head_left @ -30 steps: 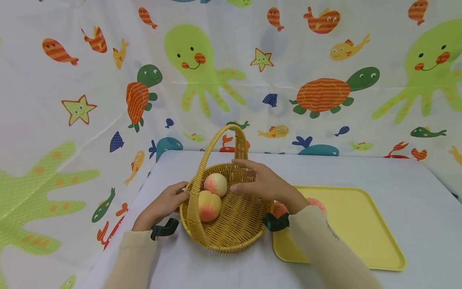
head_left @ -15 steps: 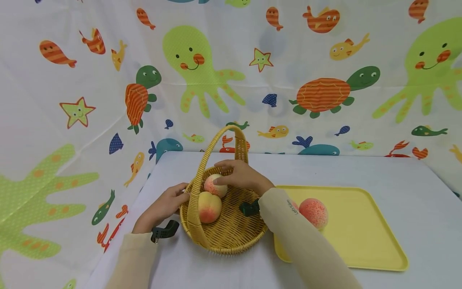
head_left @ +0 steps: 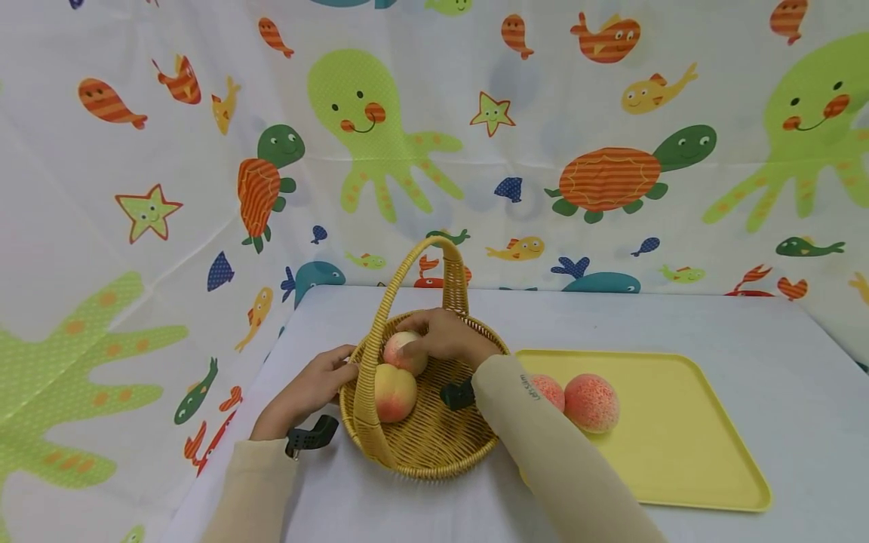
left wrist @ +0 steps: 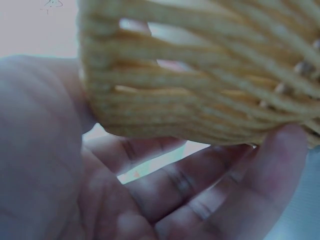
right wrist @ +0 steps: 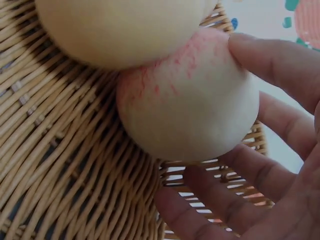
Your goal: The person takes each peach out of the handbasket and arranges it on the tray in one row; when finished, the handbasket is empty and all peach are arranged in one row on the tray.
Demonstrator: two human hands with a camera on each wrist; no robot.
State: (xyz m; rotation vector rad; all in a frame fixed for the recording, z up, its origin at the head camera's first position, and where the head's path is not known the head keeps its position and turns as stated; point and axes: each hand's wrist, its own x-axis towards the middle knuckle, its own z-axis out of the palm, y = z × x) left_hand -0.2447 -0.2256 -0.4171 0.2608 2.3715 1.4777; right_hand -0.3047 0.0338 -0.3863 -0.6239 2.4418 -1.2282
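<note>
A round wicker basket [head_left: 444,472] with a tall arched handle stands left of centre in the head view. My left hand [head_left: 314,390] grips its left side; in the left wrist view the fingers [left wrist: 165,192] curl beneath the woven wall [left wrist: 175,75]. Inside the basket lie two peaches. The pale, pink-speckled peach [head_left: 397,353] is at the back, with my right hand [head_left: 444,338] gripping it. In the right wrist view, thumb and fingers spread around that peach [right wrist: 192,107]. A yellow-red peach [head_left: 394,394] touches it in front.
Right of the basket lies a yellow tray [head_left: 686,437]. Two pink-red peaches rest on its left part, one fuller in view [head_left: 592,403] and one [head_left: 550,391] partly behind my right sleeve [head_left: 543,430]. A sea-animal patterned cloth [head_left: 434,173] hangs behind the white table.
My right hand has moved left and down from above the basket's right half onto the pale peach. The tray's peaches have come out from behind my arm. My left hand stays put.
</note>
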